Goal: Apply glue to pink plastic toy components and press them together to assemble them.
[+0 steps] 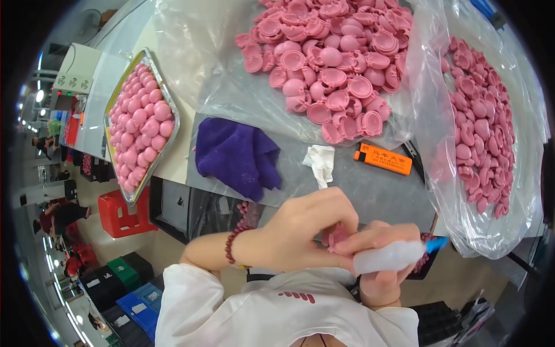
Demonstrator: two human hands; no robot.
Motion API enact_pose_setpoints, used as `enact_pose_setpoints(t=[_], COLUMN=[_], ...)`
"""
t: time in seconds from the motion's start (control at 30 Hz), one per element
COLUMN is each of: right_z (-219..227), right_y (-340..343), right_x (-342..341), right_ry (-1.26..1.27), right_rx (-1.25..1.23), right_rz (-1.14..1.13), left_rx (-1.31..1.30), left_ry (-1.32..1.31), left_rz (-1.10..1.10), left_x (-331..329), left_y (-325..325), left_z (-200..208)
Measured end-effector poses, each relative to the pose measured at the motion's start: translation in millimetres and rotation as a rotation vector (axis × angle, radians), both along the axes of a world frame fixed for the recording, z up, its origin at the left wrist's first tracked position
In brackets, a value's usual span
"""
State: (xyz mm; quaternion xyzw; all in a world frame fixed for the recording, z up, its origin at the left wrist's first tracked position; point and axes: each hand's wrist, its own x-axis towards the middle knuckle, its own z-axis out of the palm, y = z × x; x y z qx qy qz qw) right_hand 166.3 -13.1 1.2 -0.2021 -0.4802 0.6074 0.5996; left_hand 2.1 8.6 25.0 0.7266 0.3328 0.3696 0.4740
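Your left grip (298, 228) pinches a pink piece (336, 237); your right grip (380, 238) clasps the bottle (388, 258), nozzle (436, 243) outward, seemingly to keep it clear.

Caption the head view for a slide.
Before a heap of pink shells, the left hand holds a small pink piece while the right hand grips a white, blue-tipped bottle.

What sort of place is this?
Likely a factory assembly workshop: there's a heap of pink, rounded, plastic-looking shells, a silver metal tray of round pink balls, and a translucent white bottle.
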Motion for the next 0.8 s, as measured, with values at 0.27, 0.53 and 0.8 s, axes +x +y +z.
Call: enact_pose_setpoints(t=[0.27,0.53,0.8], right_z=[3,-11,30], right_y=[-3,7,11], right_x=[-6,14,36], right_ry=[-0.015,-0.335,-0.482], right_rx=[-0.171,-0.011,0.549], right_rz=[-0.228,-0.82,-0.381], left_rx=[-0.291,-0.626,-0.464], left_ry=[-0.515,-0.88,-0.724], left_rz=[0.077,0.113,0.11], left_x=[24,18,15], left_y=[-15,-22,-21], left_z=[-20,-28,-27])
